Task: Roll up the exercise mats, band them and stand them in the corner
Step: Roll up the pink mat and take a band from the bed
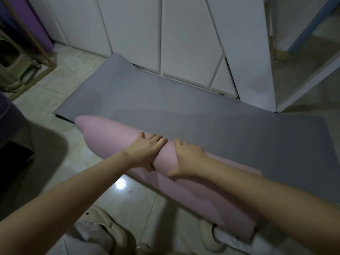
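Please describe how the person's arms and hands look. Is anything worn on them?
Both forearms are bare up to the frame edge; no sleeves show. The left hand and right hand wear no gloves, and I see no watch, bracelet or ring. The dim light hides finer details such as the nails.

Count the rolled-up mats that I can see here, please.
2. A pink roll lies under the left hand and right hand; a purple roll stands in the far left corner. Others may hide behind it.

white cabinet doors (184, 34) back a glossy tiled floor (58, 76), stool (12, 70) at left.
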`<action>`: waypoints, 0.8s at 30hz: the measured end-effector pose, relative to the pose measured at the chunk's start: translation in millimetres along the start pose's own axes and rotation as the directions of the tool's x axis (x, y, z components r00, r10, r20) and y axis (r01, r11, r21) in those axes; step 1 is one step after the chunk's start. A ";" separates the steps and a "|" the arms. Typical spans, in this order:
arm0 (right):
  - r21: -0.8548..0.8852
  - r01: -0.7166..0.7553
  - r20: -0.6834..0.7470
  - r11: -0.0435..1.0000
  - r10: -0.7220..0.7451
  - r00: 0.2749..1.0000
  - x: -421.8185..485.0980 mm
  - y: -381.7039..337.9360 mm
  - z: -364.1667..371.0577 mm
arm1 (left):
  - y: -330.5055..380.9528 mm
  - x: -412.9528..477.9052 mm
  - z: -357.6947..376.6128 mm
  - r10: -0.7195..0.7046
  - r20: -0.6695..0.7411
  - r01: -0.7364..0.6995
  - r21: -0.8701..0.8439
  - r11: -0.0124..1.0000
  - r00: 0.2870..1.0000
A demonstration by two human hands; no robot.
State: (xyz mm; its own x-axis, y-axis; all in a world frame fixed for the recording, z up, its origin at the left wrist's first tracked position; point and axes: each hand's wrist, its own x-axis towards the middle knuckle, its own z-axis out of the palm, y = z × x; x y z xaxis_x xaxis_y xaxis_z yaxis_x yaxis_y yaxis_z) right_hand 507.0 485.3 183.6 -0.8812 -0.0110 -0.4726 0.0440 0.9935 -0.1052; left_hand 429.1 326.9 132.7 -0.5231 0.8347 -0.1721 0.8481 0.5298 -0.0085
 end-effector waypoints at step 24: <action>0.896 -0.275 0.366 0.349 -0.230 0.902 5.9 56.2 -17.3 | -4.6 -20.7 -22.1 0.173 -0.319 -0.078 0.291 0.953 0.932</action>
State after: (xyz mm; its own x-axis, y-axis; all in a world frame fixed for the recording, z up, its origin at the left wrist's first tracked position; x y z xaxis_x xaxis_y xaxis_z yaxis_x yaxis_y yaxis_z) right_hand 496.1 543.0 190.0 -0.6325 -0.2801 -0.7222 0.6791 0.2480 -0.6909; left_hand 434.1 310.6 158.0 -0.3671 0.9176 0.1525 0.8738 0.3964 -0.2815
